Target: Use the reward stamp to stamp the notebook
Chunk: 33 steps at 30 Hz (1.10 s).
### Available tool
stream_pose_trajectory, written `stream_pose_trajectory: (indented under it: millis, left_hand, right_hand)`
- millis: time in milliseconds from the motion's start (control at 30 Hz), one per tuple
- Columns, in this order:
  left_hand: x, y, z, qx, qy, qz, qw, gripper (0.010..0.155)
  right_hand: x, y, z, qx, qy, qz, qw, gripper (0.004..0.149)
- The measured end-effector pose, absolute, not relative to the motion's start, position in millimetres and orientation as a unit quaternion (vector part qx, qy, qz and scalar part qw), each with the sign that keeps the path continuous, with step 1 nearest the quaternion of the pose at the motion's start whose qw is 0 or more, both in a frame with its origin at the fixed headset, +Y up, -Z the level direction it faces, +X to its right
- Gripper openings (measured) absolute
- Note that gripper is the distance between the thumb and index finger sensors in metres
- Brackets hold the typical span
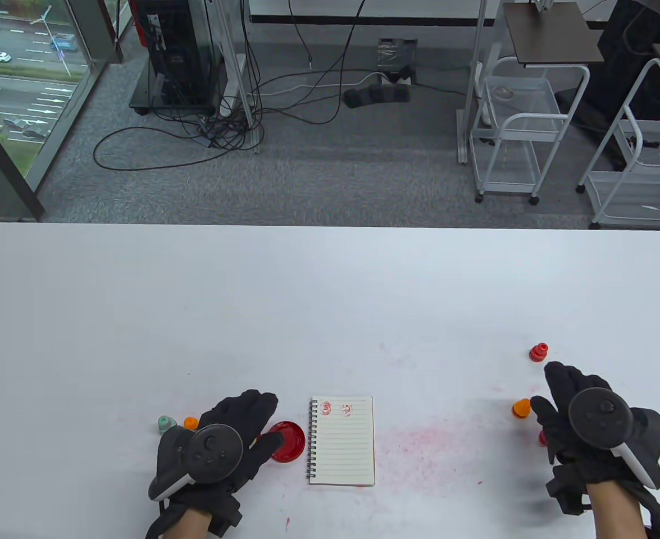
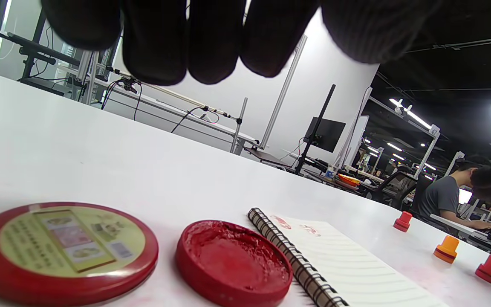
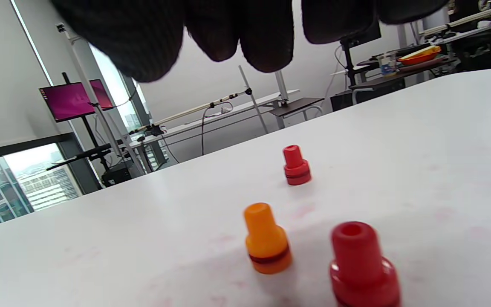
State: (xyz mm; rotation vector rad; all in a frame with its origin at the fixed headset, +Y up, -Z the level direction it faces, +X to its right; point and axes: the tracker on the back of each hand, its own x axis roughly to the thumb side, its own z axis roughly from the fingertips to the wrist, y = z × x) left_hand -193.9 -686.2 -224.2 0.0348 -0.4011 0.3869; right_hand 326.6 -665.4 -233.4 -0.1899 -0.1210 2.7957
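A: What is the right hand [image 1: 579,418] doing?

B: It is hovering over the stamps at about four o'clock on the table [image 1: 330,292], fingers relaxed and holding nothing. I judge it is choosing one.

A: How should it be picking?

B: It should be pinching the narrow neck, keeping the stamp upright, inking it on the pad [image 2: 233,261], then pressing flat on the notebook [image 1: 342,443].

A: And the left hand [image 1: 217,443]?

B: It is hanging loose and empty at seven o'clock, over the pad, just left of the notebook. It could be steadying the spiral edge.

A: Counts?

B: I am counting three stamps on the right: a far red stamp [image 3: 296,165], an orange stamp [image 3: 267,238] and a near red stamp [image 3: 362,264]. Left: one green stamp [image 1: 165,423], one orange one [image 1: 191,423]. One pad, one lid [image 2: 63,250], one notebook already bearing two red prints [image 1: 335,409].
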Motion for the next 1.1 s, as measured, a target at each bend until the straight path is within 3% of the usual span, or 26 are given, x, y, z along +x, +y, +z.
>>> stream_pose_trajectory:
  millis: [233,467,600,867,1100]
  left_hand:
    - [-195,-685,-224,0.020,-0.187,0.186,0.964,0.070]
    - [-194,-685,-224,0.017,-0.187,0.184,0.965,0.069]
    - [-194,-686,-224,0.013,-0.186,0.185,0.965,0.069]
    - [-193,-686,-224,0.009,-0.179,0.185,0.966,0.068]
    - [-193,-686,-224,0.008,-0.181,0.184,0.966,0.067]
  right_hand:
    - [348,-712,-231,-0.132,0.044,0.979,0.147,0.074]
    - [351,-745,-232,-0.150,0.101,0.972,0.151,0.080]
    - [350,-754,-232,-0.156,0.102,0.970,0.157,0.082]
    - [353,-758,-231,-0.171,0.102,0.963,0.181,0.065]
    - [352,-755,-229,-0.164,0.072,0.966,0.186,0.063]
